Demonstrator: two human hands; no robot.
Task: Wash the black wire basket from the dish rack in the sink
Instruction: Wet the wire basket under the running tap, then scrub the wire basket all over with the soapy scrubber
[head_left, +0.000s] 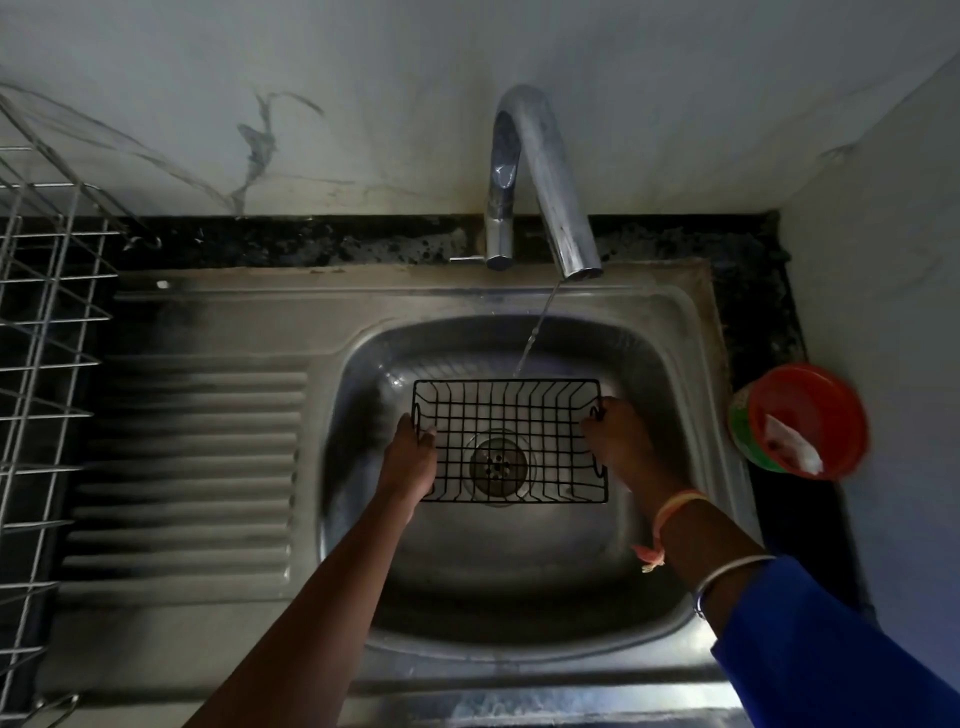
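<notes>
Fingers (428, 434) of my left hand (410, 462) curled round the black wire basket (509, 415) rim, my right hand (618, 441) gripping its other end, over the sink (363, 364) drain (496, 465), tap (545, 171) running

Behind the right hand (623, 441) sit an orange thread band (674, 506) and silver bangle (727, 574), then a blue sleeve (831, 654) at five o'clock.

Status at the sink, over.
Left hand, right hand each grip a basket end. Basket held in sink above drain. Tap running, stream at far rim. Nothing blocking.
</notes>
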